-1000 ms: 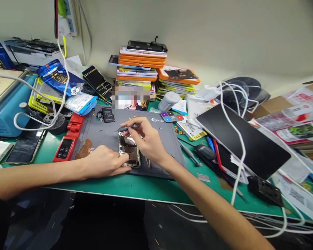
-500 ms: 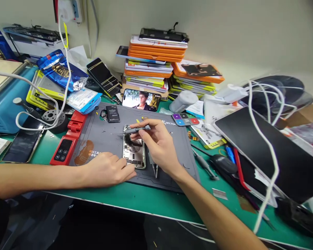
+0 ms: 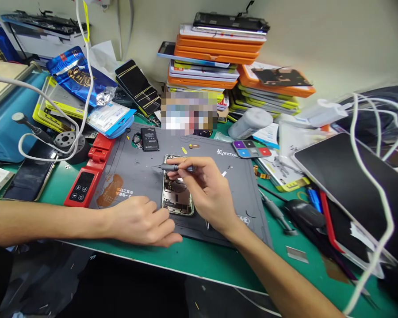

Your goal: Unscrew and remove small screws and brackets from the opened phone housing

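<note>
My right hand (image 3: 207, 190) pinches a grey screwdriver (image 3: 170, 167) that lies nearly level over the upper part of an opened phone (image 3: 177, 198), its thin tip pointing left. My left hand (image 3: 144, 221) rests on the grey mat (image 3: 135, 170) at its front edge, just left of and below the phone. Its fingers are curled in, and whether anything is inside them is hidden. A black battery (image 3: 150, 139) lies on the mat behind the phone. Beside my right wrist, the tips of another tool show, mostly covered.
A red device (image 3: 82, 186) stands left of the mat. Behind are stacked orange cases (image 3: 219, 48), a white canister (image 3: 250, 123) and a blurred screen. Another screwdriver (image 3: 277, 212), a black mouse-like object (image 3: 305, 213) and a white cable (image 3: 373, 176) are on the right.
The view has shifted, so most things appear displaced. My left hand has come slightly away from the phone's lower edge. The screwdriver in my right hand now lies more level.
</note>
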Motion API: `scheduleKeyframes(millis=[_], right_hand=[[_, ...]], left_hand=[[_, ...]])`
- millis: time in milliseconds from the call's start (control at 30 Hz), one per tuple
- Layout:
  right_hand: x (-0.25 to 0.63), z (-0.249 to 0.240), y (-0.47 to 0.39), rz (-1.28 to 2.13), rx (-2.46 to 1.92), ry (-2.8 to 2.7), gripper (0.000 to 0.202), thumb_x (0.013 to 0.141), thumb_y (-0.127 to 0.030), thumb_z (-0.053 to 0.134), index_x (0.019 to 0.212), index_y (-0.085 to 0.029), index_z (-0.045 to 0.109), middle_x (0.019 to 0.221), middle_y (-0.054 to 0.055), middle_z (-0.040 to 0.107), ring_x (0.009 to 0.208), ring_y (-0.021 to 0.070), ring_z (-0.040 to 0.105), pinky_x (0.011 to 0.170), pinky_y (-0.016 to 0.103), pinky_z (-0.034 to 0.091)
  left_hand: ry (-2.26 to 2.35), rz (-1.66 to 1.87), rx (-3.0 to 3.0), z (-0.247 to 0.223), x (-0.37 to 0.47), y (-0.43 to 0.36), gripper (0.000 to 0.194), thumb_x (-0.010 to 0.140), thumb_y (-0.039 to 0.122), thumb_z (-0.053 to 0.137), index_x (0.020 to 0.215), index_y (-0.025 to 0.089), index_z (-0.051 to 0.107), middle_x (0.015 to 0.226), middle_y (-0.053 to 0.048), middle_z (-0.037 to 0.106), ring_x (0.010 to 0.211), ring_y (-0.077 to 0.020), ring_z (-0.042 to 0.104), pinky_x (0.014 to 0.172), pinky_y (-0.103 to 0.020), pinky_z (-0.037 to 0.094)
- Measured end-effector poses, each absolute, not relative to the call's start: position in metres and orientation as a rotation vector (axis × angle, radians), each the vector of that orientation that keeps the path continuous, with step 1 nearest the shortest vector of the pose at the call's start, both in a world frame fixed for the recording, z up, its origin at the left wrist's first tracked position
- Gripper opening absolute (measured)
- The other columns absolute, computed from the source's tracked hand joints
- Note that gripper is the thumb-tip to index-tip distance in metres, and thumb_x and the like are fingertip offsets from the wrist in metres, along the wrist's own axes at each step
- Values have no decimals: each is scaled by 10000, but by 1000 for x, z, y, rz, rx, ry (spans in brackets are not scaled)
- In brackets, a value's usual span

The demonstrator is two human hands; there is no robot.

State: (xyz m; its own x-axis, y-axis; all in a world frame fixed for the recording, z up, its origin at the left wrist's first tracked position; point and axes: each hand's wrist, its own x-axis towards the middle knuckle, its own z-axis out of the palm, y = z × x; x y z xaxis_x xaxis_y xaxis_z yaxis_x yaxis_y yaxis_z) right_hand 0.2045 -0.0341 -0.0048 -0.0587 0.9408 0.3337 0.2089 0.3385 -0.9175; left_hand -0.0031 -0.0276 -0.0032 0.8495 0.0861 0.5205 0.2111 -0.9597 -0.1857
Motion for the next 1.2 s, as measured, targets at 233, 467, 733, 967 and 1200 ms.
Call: scheduleKeyframes(millis=[233, 467, 733, 967, 1200], right_hand=[[206, 8, -35, 868, -1069, -1317, 126, 1019, -238, 633, 1140, -264, 608, 1129, 19, 791, 796, 118, 772, 802, 342, 692], [219, 4, -32, 855, -1093, -1209, 329, 1047, -349, 566, 1373, -326, 530, 1003, 9, 735, 622, 106, 644, 576, 291, 590], [228, 12, -37, 1001, -1083, -1085, 368, 1018, -385, 583, 1386, -364, 573, 973, 1, 671, 556, 89, 542, 484, 253, 507], [218, 11, -45, 1080, -1097, -1130, 393, 999, -430, 657, 1367, -341, 552, 932, -11, 663, 517, 78, 526, 432, 241, 480], [213, 12, -45, 1219, -1041, -1011, 402, 940, -400, 763, 1283, -333, 564, 917, -32, 687, 496, 67, 557, 441, 242, 523]], left_hand=[[-33, -943, -3065, -1, -9, -35, 471, 1068, 417, 620, 651, 211, 548, 542, 69, 444, 422, -82, 388, 392, -284, 293], [1, -953, -3487, 0, -9, -32, 592, 1062, 702, 450, 824, 210, 678, 559, 30, 554, 449, -119, 502, 417, -320, 299], [-1214, -852, -3993, 15, -5, -24, 379, 1133, 412, 462, 978, 187, 724, 584, 68, 589, 508, -65, 529, 545, -177, 428], [-1433, -971, -4075, 11, -2, -23, 248, 1086, 335, 595, 1230, 205, 749, 618, 55, 673, 551, -71, 573, 532, -155, 431], [-1754, -1107, -4142, 18, 2, -21, 283, 1026, 323, 667, 1226, 167, 792, 832, -48, 811, 456, -44, 501, 420, -144, 412]])
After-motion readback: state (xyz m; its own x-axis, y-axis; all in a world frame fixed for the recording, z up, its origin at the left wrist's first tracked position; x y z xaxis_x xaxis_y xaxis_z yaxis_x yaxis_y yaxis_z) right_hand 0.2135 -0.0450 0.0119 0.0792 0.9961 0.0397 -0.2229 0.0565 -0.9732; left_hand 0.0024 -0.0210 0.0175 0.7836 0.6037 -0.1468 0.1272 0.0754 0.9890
